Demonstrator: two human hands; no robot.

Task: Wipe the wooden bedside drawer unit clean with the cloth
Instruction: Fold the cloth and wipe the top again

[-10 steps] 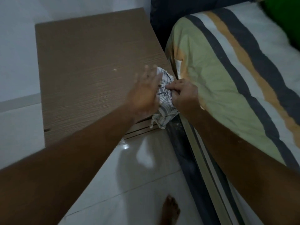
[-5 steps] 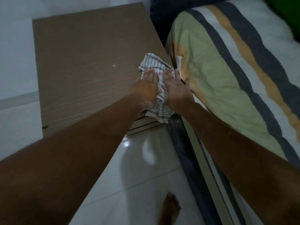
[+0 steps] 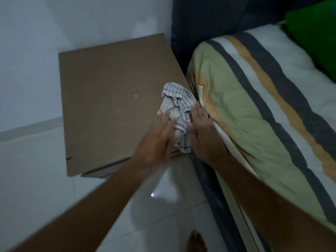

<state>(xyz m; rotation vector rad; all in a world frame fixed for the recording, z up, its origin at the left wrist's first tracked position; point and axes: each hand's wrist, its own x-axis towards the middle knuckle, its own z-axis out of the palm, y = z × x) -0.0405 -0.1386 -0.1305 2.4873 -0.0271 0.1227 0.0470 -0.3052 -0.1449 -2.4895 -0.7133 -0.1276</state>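
The wooden bedside drawer unit stands against the wall, its brown top seen from above. A checked white cloth lies bunched at the top's front right corner, one end hanging over the front edge. My left hand is blurred, with fingers stretched out and touching the cloth's left side. My right hand rests against the cloth's right side with fingers extended, next to the mattress. The cloth sits squeezed between the two hands. A small pale speck shows on the top.
A bed with a striped sheet presses close to the unit's right side, and a green pillow lies at the far right. A dark headboard stands behind. Glossy white floor tiles lie below, with my bare foot on them.
Both hands lay flat on the spread cloth; now they sit at its sides and the cloth is bunched up between them. The view has pulled back from the unit.
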